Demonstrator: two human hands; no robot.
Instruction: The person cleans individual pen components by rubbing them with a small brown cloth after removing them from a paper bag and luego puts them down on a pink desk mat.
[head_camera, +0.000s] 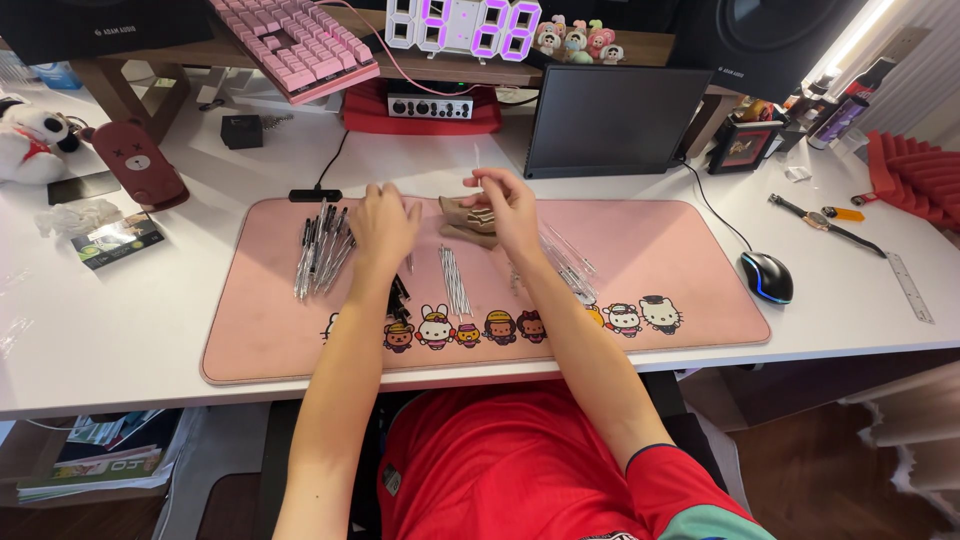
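Pen assembly looks partway: finished pens (320, 255) heaped at mat's left, loose refills (455, 278) and clear barrels (568, 262) unused at centre-right; right hand (512, 215) fingers pinched on thin clear tube above brown pouch (468, 222); left hand (383, 225) fingers loosely curled, empty.

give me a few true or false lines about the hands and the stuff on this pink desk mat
1. The right hand pinches a thin clear tube above a small brown pouch. True.
2. The left hand holds the mouse. False: the mouse sits alone, off the mat's right end.
3. A pile of pens lies left of the left hand. True.
4. The desk mat is blue. False: it is pink.
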